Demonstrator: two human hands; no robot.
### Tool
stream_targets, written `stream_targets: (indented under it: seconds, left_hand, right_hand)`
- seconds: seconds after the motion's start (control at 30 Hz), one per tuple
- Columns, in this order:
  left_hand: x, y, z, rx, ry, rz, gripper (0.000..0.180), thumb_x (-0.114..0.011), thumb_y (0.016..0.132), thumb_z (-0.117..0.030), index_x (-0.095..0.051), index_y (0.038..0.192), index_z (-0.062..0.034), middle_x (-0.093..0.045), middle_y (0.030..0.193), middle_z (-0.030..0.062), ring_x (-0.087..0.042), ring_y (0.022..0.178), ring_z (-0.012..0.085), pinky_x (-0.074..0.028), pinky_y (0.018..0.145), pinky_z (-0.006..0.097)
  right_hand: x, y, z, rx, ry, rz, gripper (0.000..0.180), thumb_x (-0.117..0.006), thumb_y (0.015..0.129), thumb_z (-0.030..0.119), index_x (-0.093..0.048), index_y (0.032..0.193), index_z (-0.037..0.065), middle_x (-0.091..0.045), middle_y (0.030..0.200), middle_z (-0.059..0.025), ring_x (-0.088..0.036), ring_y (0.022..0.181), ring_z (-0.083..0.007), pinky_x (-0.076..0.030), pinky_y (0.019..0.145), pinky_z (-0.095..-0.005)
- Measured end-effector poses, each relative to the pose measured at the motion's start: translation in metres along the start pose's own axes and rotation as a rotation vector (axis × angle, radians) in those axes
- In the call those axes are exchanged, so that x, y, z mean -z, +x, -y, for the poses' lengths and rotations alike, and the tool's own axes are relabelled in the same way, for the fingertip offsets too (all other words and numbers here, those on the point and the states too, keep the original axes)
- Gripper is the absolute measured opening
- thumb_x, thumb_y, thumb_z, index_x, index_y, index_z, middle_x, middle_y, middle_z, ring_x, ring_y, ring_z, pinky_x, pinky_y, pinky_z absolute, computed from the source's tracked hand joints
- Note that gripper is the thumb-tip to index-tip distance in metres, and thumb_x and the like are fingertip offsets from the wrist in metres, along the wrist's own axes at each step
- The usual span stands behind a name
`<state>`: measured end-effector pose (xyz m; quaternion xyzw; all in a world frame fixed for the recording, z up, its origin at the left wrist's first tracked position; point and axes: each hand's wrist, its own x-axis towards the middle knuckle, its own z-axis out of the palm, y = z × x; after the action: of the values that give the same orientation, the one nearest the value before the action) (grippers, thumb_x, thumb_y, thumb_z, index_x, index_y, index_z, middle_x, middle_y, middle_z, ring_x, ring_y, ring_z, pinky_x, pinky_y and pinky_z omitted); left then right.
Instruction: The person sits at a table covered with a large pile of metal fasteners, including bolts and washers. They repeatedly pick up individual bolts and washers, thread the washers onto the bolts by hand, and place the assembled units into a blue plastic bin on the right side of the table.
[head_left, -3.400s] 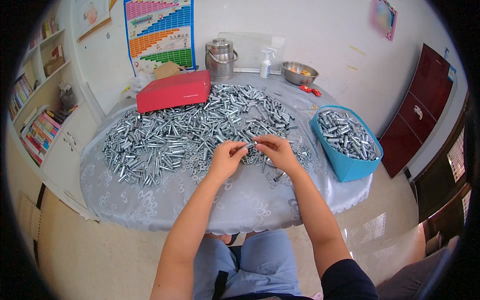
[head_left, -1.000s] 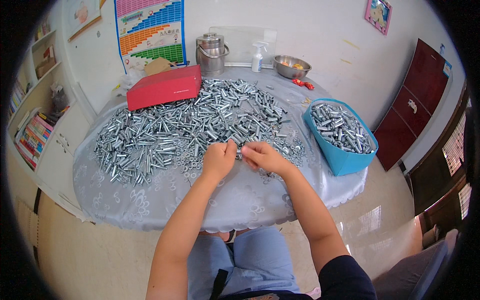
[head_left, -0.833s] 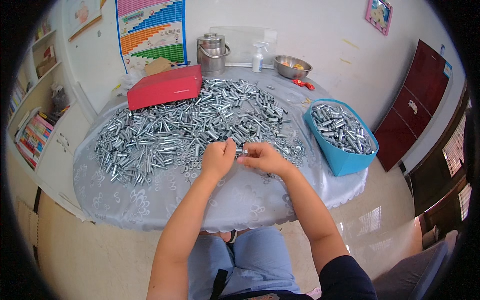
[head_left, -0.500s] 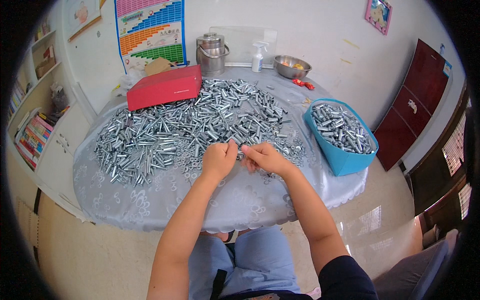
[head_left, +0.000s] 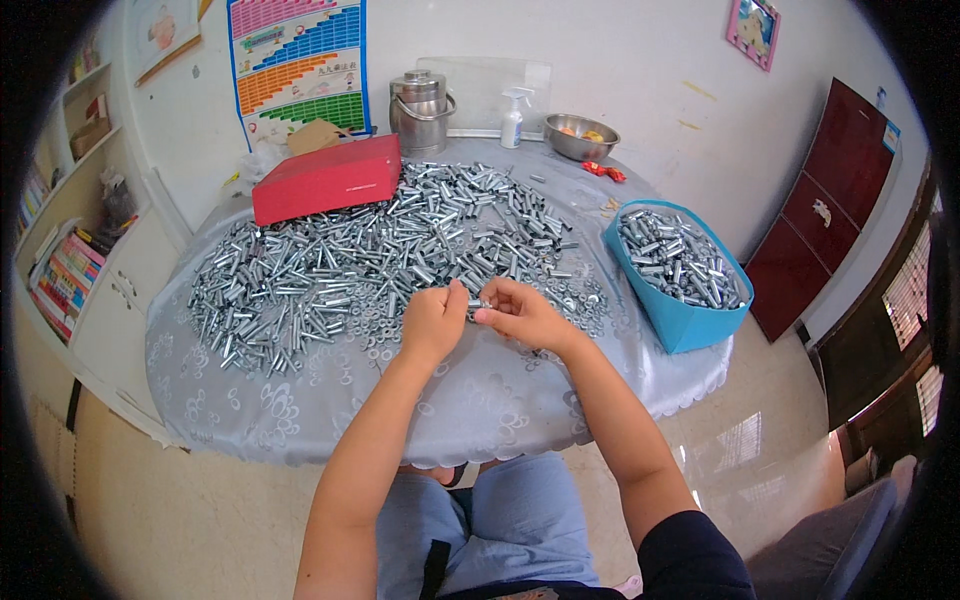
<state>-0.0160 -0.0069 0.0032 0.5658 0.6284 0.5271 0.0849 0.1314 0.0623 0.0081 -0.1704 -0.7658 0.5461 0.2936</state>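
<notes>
Both hands pinch one small metal piece (head_left: 477, 303) between them, the left hand (head_left: 432, 322) curled shut on its end and the right hand (head_left: 523, 313) clamping the other, just above the near edge of the round table (head_left: 330, 420). A wide heap of metal sleeves and washers (head_left: 340, 270) spreads behind them, then a red box (head_left: 327, 178) at its far left and a blue bin (head_left: 679, 273) of finished pieces to the right.

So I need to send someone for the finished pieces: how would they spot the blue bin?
On the round table, look to its right edge. The blue bin sits there, holding metal pieces. It is the only blue container, unlike the flat red box at the far left.
</notes>
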Motion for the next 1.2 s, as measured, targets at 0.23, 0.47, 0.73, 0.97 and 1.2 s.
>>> stream_targets:
  seconds: [0.23, 0.47, 0.73, 0.97, 1.2]
  left_hand:
    - [0.000, -0.002, -0.007, -0.271, 0.118, -0.101, 0.045, -0.042, 0.088, -0.023, -0.050, 0.050, 0.0013, -0.049, 0.050, 0.0187, -0.048, 0.045, 0.0362, -0.035, 0.045, 0.043]
    - [0.004, -0.002, -0.006, -0.209, 0.124, -0.083, 0.045, -0.041, 0.088, -0.023, -0.050, 0.051, 0.0007, -0.049, 0.050, 0.0187, -0.049, 0.046, 0.0356, -0.034, 0.045, 0.043]
    - [0.005, -0.003, -0.005, -0.204, 0.111, -0.093, 0.047, -0.040, 0.089, -0.023, -0.048, 0.050, 0.0005, -0.049, 0.050, 0.0189, -0.048, 0.045, 0.0360, -0.033, 0.044, 0.043]
    - [0.001, -0.002, -0.002, -0.272, 0.065, -0.100, 0.047, -0.038, 0.091, -0.026, -0.047, 0.054, 0.0023, -0.045, 0.049, 0.0196, -0.043, 0.042, 0.0343, -0.030, 0.044, 0.041]
    - [-0.006, 0.001, -0.007, 0.035, -0.308, -0.094, 0.054, -0.040, 0.091, -0.036, -0.046, 0.052, -0.0001, -0.043, 0.045, 0.0063, -0.042, 0.045, 0.0169, -0.032, 0.047, 0.033]
  right_hand:
    - [0.007, -0.004, 0.008, -0.275, 0.237, 0.126, 0.038, -0.051, 0.087, 0.037, -0.045, 0.065, 0.008, -0.039, 0.052, 0.0030, -0.035, 0.044, -0.0056, -0.030, 0.043, -0.0215]
    - [0.003, -0.002, 0.010, -0.226, 0.180, 0.101, 0.035, -0.055, 0.085, 0.036, -0.048, 0.067, 0.007, -0.043, 0.054, 0.0026, -0.041, 0.045, -0.0056, -0.032, 0.041, -0.0202]
    - [0.002, -0.002, 0.014, -0.158, 0.064, 0.120, 0.034, -0.054, 0.086, 0.036, -0.049, 0.068, 0.007, -0.045, 0.054, 0.0017, -0.043, 0.046, -0.0067, -0.034, 0.042, -0.0205]
    - [0.006, -0.002, 0.007, -0.212, 0.301, 0.167, 0.034, -0.050, 0.089, 0.032, -0.046, 0.067, 0.007, -0.039, 0.052, 0.0028, -0.036, 0.043, -0.0071, -0.028, 0.040, -0.0232]
    - [-0.001, -0.003, 0.017, -0.128, 0.208, 0.034, 0.035, -0.049, 0.089, 0.032, -0.045, 0.064, 0.008, -0.038, 0.052, 0.0033, -0.035, 0.045, -0.0067, -0.029, 0.042, -0.0222]
